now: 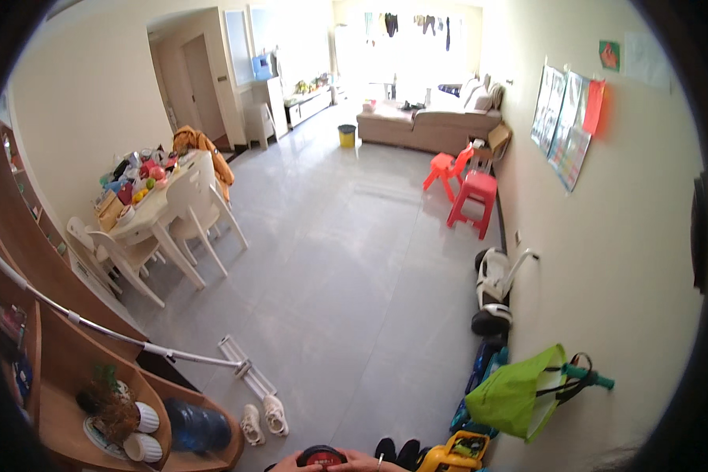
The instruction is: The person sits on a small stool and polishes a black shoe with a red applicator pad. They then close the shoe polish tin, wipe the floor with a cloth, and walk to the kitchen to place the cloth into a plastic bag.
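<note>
At the bottom edge of the head view, my left hand (295,462) and my right hand (359,461) grip a rounded red-and-black object (322,456) from both sides. It bears writing on its top, and its lower part is cut off by the frame. A bracelet shows at my right wrist. Dark shoes (397,453) are just right of my hands, and a pair of pale sneakers (264,420) stands on the floor to the left.
A flat mop (194,357) leans across the wooden shelf (65,377), where a large blue water bottle (197,426) lies. Along the right wall are a yellow toy vehicle (448,457), a green bag (513,395) and a self-balancing scooter (494,289). Farther off stand a cluttered table (153,215), red stools (475,197) and a sofa (436,127).
</note>
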Tool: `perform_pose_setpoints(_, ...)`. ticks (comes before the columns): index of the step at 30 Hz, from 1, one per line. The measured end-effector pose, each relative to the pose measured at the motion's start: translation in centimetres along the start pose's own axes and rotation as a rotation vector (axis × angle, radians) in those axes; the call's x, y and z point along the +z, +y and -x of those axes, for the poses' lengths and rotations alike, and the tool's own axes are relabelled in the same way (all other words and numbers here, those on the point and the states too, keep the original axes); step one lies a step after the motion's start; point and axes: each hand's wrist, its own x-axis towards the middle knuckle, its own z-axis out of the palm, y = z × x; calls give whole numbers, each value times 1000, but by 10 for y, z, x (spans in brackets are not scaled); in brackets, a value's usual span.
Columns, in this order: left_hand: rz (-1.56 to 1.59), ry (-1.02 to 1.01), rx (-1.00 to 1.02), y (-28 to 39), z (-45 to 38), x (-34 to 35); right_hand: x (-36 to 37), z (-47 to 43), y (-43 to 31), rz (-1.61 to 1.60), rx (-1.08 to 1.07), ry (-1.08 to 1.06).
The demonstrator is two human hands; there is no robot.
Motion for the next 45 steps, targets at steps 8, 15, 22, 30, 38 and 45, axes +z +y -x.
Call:
perform_pose_setpoints(8,-57,-1,163,98,-54,-42,45,-65,-119,162,-134,240)
perform_pose_setpoints(15,31,-147,156,206,-137,-116,27,-137,-217,346,-181,395)
perform_pose_setpoints(22,118,-375,14,319,-196,-169,32,-206,-304,176,-249,566)
perform_pose_setpoints(30,-59,-446,-25,369,-309,-185,-20,-235,-380,145,-334,646)
perform_pose_setpoints(38,-322,-171,243,453,-414,-165,-119,-269,-518,339,-299,495)
perform_pose_setpoints(45,-193,18,288,512,-470,-193,-158,-342,-631,575,-328,332)
